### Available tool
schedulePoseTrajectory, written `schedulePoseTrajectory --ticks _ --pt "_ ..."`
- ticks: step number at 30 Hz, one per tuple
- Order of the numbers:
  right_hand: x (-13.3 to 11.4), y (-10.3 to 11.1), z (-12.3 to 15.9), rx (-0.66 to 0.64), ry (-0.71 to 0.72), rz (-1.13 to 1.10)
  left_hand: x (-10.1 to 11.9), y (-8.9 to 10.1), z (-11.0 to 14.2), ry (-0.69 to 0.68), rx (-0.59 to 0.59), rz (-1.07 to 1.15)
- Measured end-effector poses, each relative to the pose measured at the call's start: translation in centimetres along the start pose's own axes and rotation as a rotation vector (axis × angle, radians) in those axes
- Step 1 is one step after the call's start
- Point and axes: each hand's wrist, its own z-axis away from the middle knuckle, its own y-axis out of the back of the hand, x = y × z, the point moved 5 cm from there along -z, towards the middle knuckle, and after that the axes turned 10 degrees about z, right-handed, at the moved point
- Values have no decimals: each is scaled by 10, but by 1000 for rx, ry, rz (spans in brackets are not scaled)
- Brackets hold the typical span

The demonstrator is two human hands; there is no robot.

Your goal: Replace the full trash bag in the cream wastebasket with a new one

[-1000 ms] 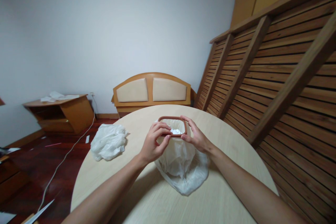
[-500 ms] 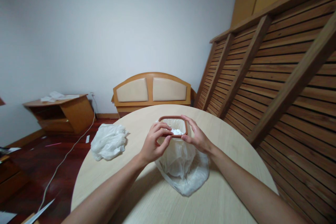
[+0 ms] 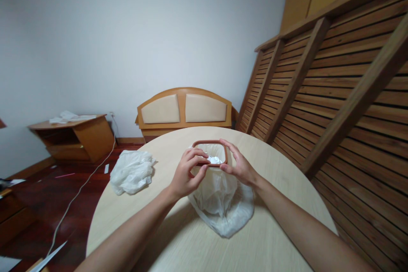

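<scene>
A small bin with a brown rounded-square rim stands on the round table, its mouth facing up. A white translucent plastic bag lines it and hangs over the outside, spreading onto the tabletop at the front. Something white and crumpled lies inside. My left hand pinches the rim at its front left, fingers over the edge and thumb outside. Along the right side, my right hand grips the rim, thumb at the front corner and fingers at the back corner. The bag hides most of the bin's body.
A crumpled white plastic bag lies at the left edge of the pale wooden table. Beyond are a padded headboard, slatted wooden panels leaning at right, and a low cabinet. A cable crosses the floor.
</scene>
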Motion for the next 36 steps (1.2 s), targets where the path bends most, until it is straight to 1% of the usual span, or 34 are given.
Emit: schedulePoseTrajectory --ticks 23,31,36 --pt "-1 0 0 -11 -10 -23 0 0 2 -16 -15 -38" --pt "-5 1 1 -8 2 -33 0 0 2 5 -12 -60" --pt "-7 2 0 6 -22 -46 -1 3 4 29 14 -90"
